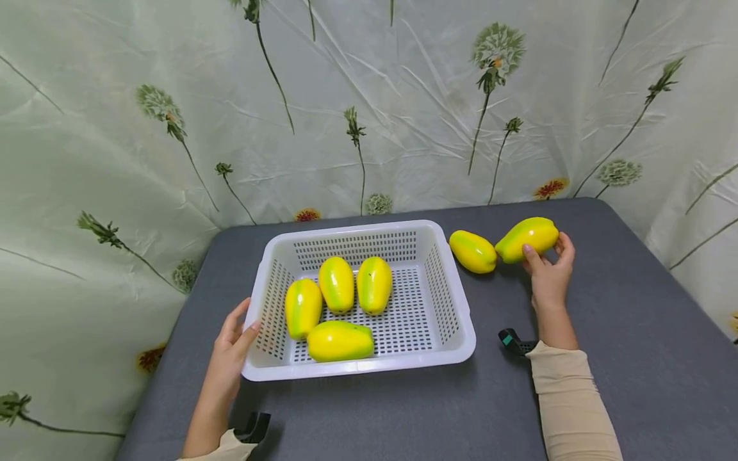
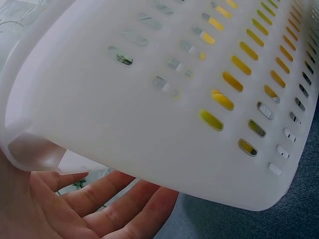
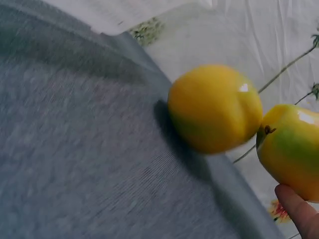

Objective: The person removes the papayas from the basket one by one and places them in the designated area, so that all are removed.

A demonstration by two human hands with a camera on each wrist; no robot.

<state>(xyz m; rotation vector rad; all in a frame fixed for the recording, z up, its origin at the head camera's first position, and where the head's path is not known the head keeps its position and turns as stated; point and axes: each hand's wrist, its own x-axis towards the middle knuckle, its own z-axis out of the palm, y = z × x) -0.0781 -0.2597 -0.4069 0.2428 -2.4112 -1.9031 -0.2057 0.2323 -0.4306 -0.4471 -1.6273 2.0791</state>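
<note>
A white plastic basket with slotted walls holds several yellow-green papayas, one of them a papaya lying sideways near the front. My left hand grips the basket's left rim, thumb over the edge and fingers along the outside. In the left wrist view those fingers show beneath the slotted wall. At the right, my right hand holds another papaya between thumb and fingers. Its tip meets a loose papaya beside the basket; the right wrist view shows this papaya resting on the cloth.
A dark grey cloth covers the table under everything. Behind it hangs a pale curtain printed with dandelions, close to the table's back edge. A black wrist device sits at the right sleeve.
</note>
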